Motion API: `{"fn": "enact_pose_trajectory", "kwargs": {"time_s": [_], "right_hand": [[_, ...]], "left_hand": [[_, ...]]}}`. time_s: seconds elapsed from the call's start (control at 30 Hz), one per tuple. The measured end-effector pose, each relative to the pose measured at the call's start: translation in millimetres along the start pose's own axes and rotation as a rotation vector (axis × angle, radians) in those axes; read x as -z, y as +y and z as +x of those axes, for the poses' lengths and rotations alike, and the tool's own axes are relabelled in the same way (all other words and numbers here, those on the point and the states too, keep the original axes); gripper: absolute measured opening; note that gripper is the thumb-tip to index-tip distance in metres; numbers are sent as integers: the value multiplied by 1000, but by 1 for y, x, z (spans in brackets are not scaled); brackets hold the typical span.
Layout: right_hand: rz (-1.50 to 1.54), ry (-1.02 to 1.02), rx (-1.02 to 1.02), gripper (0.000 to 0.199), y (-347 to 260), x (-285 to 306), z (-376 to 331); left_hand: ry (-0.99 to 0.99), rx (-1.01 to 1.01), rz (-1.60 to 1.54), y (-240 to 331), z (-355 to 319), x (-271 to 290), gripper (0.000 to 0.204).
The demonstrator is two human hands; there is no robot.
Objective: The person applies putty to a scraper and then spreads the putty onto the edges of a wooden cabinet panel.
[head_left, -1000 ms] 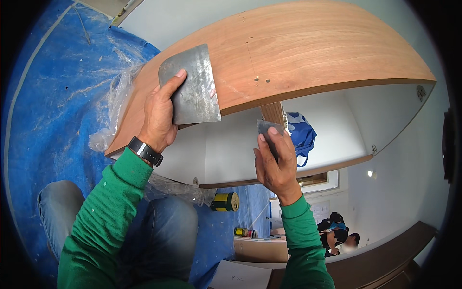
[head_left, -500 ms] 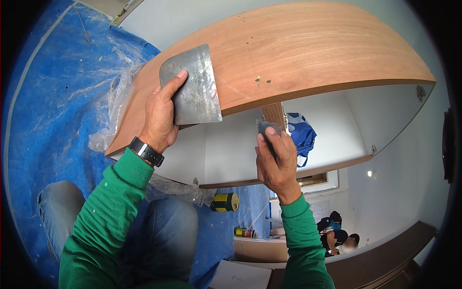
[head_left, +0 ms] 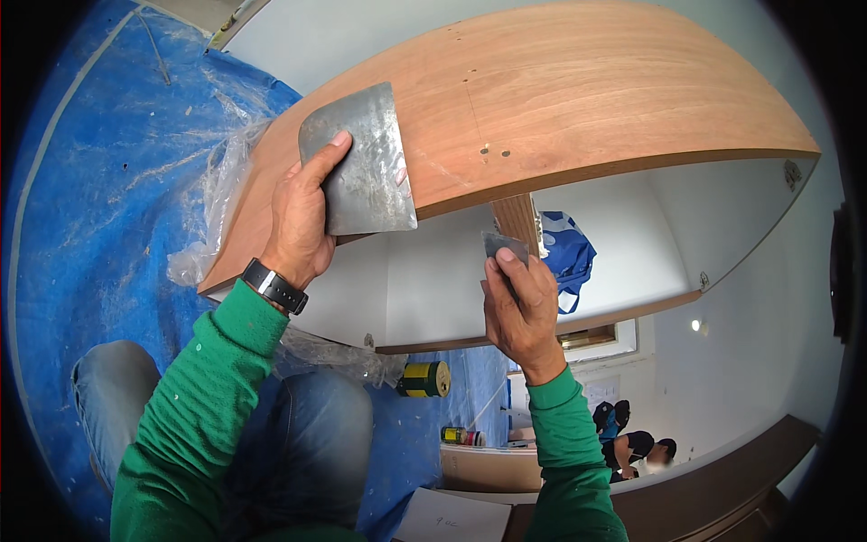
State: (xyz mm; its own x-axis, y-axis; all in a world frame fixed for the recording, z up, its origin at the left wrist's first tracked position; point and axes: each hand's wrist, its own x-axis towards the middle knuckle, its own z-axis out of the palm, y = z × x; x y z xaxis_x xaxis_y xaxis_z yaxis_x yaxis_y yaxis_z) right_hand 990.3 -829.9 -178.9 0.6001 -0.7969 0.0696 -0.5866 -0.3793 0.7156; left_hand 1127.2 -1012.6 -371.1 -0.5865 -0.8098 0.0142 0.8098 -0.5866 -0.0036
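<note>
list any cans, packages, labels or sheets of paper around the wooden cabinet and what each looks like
Can: on its side on the blue floor sheet, below the cabinet; round, yellow with dark bands.
Small can: farther back on the floor; yellow and dark.
Paper sheet: bottom edge; white, flat, faint marks.
Blue bag: behind the cabinet; crumpled, blue and white.

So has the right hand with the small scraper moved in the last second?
Barely. The right hand holds the small scraper at the same spot just below the wooden panel's front edge.
</note>
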Motion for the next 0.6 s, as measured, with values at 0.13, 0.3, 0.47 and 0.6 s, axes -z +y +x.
{"fn": "enact_pose_trajectory", "kwargs": {"time_s": [0.13,0.3,0.47,0.6], "right_hand": [[-59,3,-9,37,7,-2,3],[-9,-86,5,38,18,-5,-29],[7,-9,24,37,11,2,-15],[-89,-2,54,36,19,-6,-10]], "left_hand": [[6,-2,67,-2,-1,-1,46],[7,1,27,-2,0,0,41],[-8,7,73,-1,1,2,46],[1,-2,55,-1,-1,1,43]]}}
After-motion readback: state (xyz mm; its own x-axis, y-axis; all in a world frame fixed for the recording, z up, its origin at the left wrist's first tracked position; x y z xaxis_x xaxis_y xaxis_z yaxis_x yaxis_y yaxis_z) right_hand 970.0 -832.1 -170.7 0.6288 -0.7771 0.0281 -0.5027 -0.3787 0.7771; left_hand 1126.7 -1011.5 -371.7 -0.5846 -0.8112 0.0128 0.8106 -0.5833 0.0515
